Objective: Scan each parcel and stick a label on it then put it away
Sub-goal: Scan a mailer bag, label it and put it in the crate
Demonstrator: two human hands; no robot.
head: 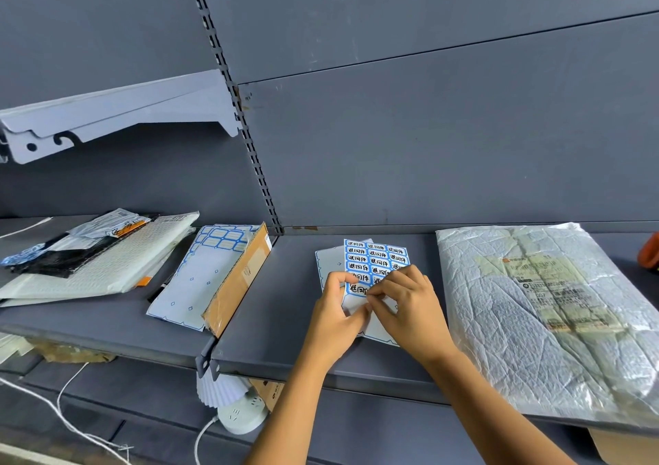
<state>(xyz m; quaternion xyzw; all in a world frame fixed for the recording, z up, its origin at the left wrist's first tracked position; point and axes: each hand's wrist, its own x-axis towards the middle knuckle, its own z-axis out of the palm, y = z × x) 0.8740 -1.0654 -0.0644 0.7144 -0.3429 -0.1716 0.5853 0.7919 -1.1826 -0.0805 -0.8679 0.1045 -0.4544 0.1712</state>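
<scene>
Both hands at the label sheet (374, 261) on the shelf (285, 322): left hand (335, 307) grips its lower edge, right hand (410, 307) pinches one label (blue-bordered). The parcel (545, 318) lies just right.

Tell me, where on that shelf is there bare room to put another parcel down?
Bare shelf lies between the cardboard box and the sticker sheet the hands are working. The left end is crowded with stacked mailers; the wrapped parcel fills the right.
</scene>
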